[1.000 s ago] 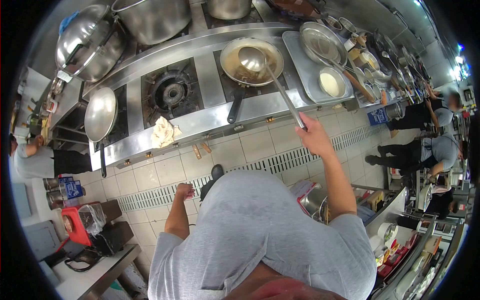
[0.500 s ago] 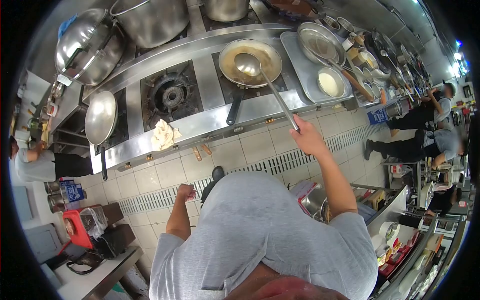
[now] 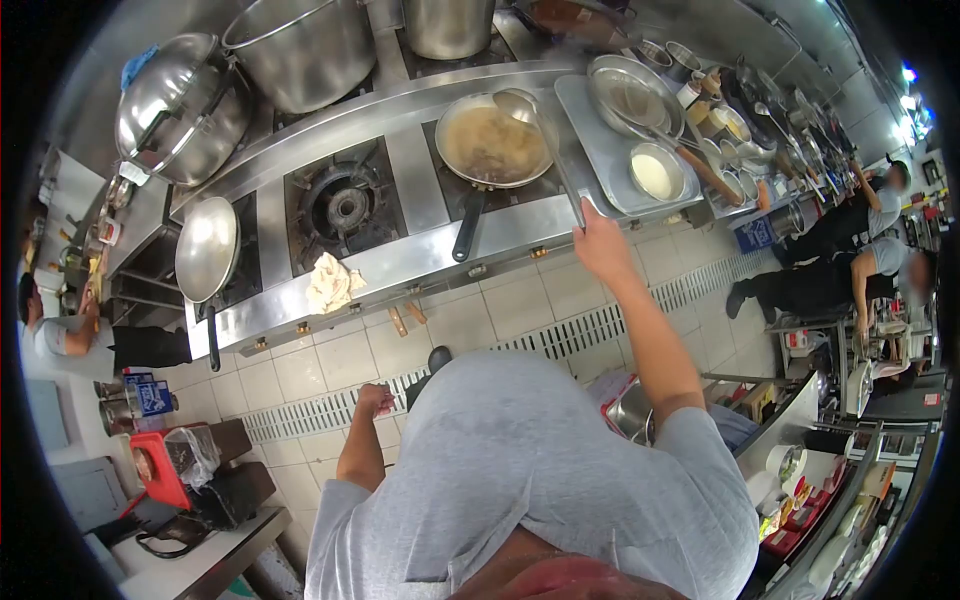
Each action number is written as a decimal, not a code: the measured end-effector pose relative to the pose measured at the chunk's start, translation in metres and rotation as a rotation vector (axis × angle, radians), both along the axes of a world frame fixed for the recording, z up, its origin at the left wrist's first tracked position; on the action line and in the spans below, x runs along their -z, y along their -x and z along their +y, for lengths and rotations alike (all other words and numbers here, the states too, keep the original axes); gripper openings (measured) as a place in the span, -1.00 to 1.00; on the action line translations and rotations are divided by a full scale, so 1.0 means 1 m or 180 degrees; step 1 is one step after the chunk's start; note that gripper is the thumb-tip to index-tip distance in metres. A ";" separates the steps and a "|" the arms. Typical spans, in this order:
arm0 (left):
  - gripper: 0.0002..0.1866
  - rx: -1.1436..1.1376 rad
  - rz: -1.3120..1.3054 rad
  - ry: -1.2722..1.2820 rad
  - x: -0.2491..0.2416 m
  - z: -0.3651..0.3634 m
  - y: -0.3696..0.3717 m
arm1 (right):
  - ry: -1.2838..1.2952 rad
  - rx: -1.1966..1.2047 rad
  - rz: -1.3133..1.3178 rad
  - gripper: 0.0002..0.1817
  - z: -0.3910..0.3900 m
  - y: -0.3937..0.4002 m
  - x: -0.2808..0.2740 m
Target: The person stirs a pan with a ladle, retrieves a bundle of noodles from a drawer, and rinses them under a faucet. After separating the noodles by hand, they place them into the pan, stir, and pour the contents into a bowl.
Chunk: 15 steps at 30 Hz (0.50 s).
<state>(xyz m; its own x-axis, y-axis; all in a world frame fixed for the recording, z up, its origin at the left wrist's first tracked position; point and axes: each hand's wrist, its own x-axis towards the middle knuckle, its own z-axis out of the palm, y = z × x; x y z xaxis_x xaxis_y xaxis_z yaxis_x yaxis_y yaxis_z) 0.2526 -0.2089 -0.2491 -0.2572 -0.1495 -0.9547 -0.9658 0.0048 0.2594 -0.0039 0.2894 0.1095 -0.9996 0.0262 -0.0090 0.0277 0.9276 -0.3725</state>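
My right hand [image 3: 603,243] is closed around the end of a long-handled metal ladle [image 3: 562,165]. Its bowl rests at or just above the far right rim of a frying pan [image 3: 490,145], which stands on a burner with brown, bubbling liquid inside. The pan's black handle [image 3: 469,225] points toward me, with no hand on it. Down at my side, away from the stove, my left hand [image 3: 376,399] has its fingers curled in, and I see nothing in it. A crumpled cream cloth [image 3: 333,284] lies on the stove's front edge.
Left of the pan are a bare burner [image 3: 347,205] and a second pan [image 3: 207,250]. A metal tray [image 3: 590,130] on the right carries a strainer [image 3: 635,100] and a bowl of pale liquid [image 3: 657,172]. Large pots [image 3: 300,55] stand behind. Other people work at both sides.
The ladle's bowl has moved from over the pan's middle to its far right rim, and my right hand has shifted slightly up. More of the brown liquid shows. My left hand stays low.
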 end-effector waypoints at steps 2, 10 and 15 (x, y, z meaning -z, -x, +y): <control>-0.85 -0.0032 -0.0017 -0.0001 0.002 0.000 -0.003 | -0.0097 0.0079 -0.0074 -0.35 0.001 0.006 0.006; -0.86 -0.0178 -0.0032 -0.0169 -0.011 0.008 -0.013 | 0.3263 0.0360 -0.1379 -0.76 0.010 0.018 0.018; -0.86 -0.0117 0.0095 -0.0128 -0.011 0.011 -0.011 | 0.4401 0.0495 -0.1690 -0.86 0.015 0.012 0.014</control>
<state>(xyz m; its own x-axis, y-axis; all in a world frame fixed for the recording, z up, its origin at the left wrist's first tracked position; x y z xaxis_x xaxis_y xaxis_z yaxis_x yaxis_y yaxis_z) 0.2637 -0.1977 -0.2386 -0.2806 -0.1211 -0.9522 -0.9569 -0.0415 0.2873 -0.0162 0.3046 0.0957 -0.8597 -0.2034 -0.4685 0.5020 -0.1678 -0.8484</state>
